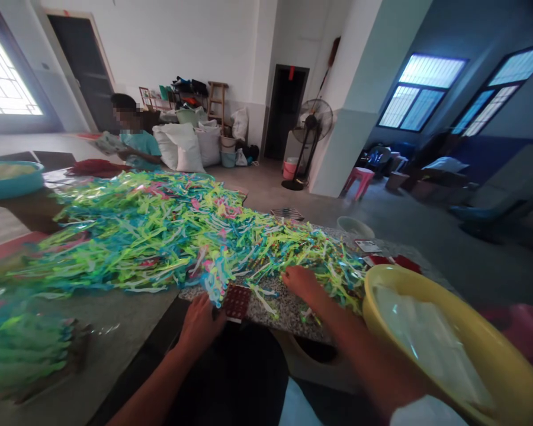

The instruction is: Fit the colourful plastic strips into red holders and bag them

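Observation:
A large heap of thin plastic strips (128, 236), green, yellow, blue, white and pink, covers much of the worktop. My left hand (201, 322) is closed at the left edge of a small dark red board (237, 303) with rows of round marks or holes. A cluster of blue-tinted strips (216, 278) stands at that board, just beyond my left fingers. Over the near edge of the heap is my right hand (299, 282), its fingers curled in among the strips. Whatever lies between those fingertips is too small to make out.
A yellow basin (382, 273) holding clear plastic bags stands close on my right. Dark red pieces (406, 263) lie behind it. At left are a blue basin (35, 183) and a plastic-wrapped bundle of strips (31, 349). Across the table sits another person (142, 148) holding paper.

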The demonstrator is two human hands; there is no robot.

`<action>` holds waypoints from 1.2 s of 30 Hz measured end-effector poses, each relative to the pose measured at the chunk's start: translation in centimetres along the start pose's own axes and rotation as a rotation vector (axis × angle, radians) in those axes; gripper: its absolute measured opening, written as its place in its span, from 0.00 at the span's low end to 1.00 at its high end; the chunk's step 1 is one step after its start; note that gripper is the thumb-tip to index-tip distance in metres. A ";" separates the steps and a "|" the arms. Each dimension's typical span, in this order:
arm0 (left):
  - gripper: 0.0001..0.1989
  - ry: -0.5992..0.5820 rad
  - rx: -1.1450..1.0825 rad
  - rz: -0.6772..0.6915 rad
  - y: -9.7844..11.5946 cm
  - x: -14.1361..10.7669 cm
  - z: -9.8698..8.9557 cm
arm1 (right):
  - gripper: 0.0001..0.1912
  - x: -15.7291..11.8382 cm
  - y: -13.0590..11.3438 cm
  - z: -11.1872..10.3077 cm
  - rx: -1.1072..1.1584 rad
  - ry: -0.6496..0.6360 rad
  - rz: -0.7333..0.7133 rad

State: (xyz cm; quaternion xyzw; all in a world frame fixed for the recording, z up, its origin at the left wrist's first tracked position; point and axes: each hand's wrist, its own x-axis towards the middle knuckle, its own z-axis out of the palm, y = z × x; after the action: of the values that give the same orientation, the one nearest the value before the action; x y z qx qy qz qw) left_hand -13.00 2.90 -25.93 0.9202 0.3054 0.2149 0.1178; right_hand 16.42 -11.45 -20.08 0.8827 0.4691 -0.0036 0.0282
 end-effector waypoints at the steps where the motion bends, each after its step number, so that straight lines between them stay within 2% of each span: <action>1: 0.08 -0.001 -0.007 -0.004 0.0 0.0 0.1 | 0.19 -0.7 -0.4 0.5 0.005 0.014 -0.003; 5: 0.09 0.008 -0.037 -0.015 0.0 0.0 0.1 | 0.17 -2.6 -0.7 1.7 0.066 0.063 -0.004; 7: 0.09 0.010 -0.040 -0.018 0.0 -0.1 0.0 | 0.16 -2.8 -0.5 1.8 0.120 0.059 0.046; 11: 0.08 0.002 -0.026 -0.019 0.2 -0.1 -0.2 | 0.18 -2.0 0.1 1.8 0.156 0.038 0.233; 15: 0.09 -0.003 -0.030 -0.012 0.2 -0.2 -0.3 | 0.19 -0.6 1.0 2.0 0.188 0.008 0.297; 22: 0.11 0.001 -0.057 -0.024 0.5 -0.1 -0.6 | 0.17 0.8 2.7 1.9 0.367 -0.027 0.254; 29: 0.12 -0.014 -0.069 -0.014 0.4 -0.1 -0.6 | 0.16 0.9 0.9 2.1 0.650 -0.046 0.224; 33: 0.11 -0.010 -0.063 -0.012 0.4 -0.1 -0.6 | 0.14 0.5 0.2 1.8 0.544 -0.171 0.076; 36: 0.11 -0.010 -0.046 -0.003 0.3 -0.1 -0.5 | 0.14 0.7 0.4 1.1 0.555 -0.317 -0.111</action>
State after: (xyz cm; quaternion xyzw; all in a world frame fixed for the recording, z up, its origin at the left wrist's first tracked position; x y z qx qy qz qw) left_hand -13.18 2.61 -25.43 0.9177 0.3014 0.2172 0.1408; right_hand 17.11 -11.13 -21.17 0.8182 0.4873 -0.2705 -0.1411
